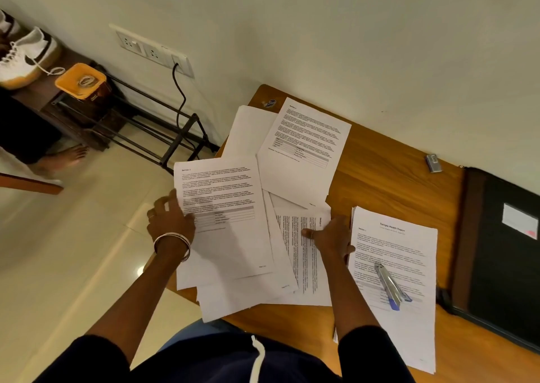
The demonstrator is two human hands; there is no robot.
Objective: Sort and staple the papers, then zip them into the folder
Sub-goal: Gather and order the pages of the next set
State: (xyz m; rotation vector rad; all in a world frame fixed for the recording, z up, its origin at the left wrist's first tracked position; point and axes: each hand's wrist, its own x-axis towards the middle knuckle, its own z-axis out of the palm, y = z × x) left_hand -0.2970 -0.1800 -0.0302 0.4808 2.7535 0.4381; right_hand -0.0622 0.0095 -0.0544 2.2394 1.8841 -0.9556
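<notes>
Loose printed sheets lie fanned over the left half of the wooden table [388, 175]. My left hand [171, 219] grips the left edge of a printed page [222, 204] that juts past the table's edge. My right hand [331, 236] pinches the top of a sideways page [304, 254] lower in the pile. Another printed page [304, 148] lies at the back. To the right sits a separate stack headed "Sample Health Report" [394, 245], and a silver and blue stapler [390, 284] rests on it. The black zip folder [502, 254] lies shut at the table's right end.
A small grey box [433, 163] sits near the wall behind the stack. On the left stand a black metal rack [163, 131], an orange-lidded jar [81, 81] and a white shoe [26, 58]. A cable hangs from the wall socket [152, 49]. Someone's bare foot [64, 156] stands on the tiled floor.
</notes>
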